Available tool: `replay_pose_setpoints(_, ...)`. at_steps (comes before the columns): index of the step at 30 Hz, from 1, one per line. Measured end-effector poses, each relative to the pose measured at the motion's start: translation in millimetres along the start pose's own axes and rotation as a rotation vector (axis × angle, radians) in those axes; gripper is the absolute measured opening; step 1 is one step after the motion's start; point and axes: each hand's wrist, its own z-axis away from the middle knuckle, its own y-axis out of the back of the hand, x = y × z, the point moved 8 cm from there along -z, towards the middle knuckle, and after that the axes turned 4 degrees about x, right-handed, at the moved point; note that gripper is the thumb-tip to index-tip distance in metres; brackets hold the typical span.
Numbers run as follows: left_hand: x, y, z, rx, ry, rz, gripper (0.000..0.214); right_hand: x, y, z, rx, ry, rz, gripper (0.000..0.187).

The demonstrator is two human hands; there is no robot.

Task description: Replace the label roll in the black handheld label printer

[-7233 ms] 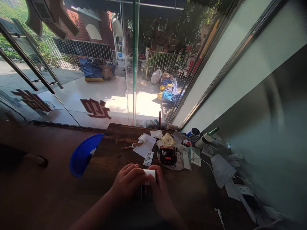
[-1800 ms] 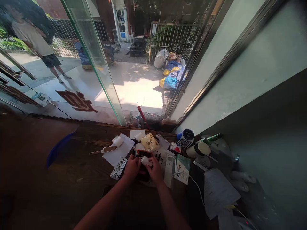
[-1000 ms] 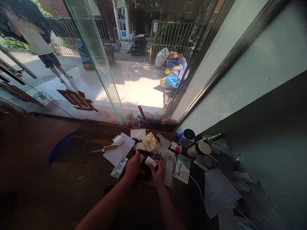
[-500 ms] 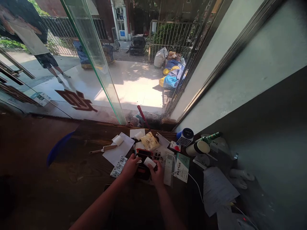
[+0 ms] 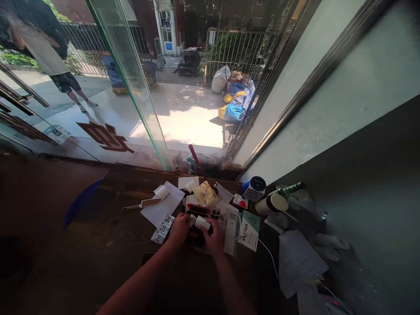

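Note:
Both my hands meet over a small black and red device [image 5: 197, 212] on the dark wooden counter [image 5: 108, 245]. My right hand [image 5: 215, 238] pinches a small white paper roll [image 5: 202, 223] just above the device. My left hand [image 5: 179, 230] curls around the device's left side, fingers closed on it. Numbered white tickets [image 5: 163, 228] lie just left of my left hand.
White paper sheets [image 5: 164, 203] and a small knife [image 5: 142, 204] lie further left. A yellow packet [image 5: 205, 194], a blue-capped jar [image 5: 253, 189], a white cup [image 5: 271, 204], a green marker [image 5: 288, 190], a cable and loose receipts [image 5: 297, 262] crowd the right. A blue bowl [image 5: 80, 203] sits at left. Glass panes stand behind; a person walks outside.
Since seven seconds ago my hands carried the white roll forward to the device. In the last second the roll shifted slightly left and lower over the device; the left hand stayed on it.

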Motion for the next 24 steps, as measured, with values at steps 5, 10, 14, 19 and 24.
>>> replay_pose_setpoints(5,-2.9,-0.6,-0.4,-0.013,0.037,-0.101,0.019,-16.9,-15.3,-6.3,-0.143,0.113,0.08,0.011)
replay_pose_setpoints(10,-4.0,-4.6,-2.4,-0.02,0.0,-0.153,0.023,-18.6,-33.2,-13.2,-0.265,0.168,0.226,0.011)
replay_pose_setpoints(14,-2.1,-8.1,-1.2,0.001,-0.069,-0.162,0.024,-23.2,-38.7,-12.6,-0.315,0.222,0.361,0.013)
replay_pose_setpoints(19,1.6,-5.6,1.1,0.042,-0.205,-0.146,0.022,-32.2,-39.7,-9.4,-0.316,0.283,0.497,0.016)
replay_pose_setpoints(24,2.6,6.4,1.8,0.157,-0.312,-0.13,0.027,-33.8,-35.0,-7.8,-0.282,0.369,0.529,0.023)
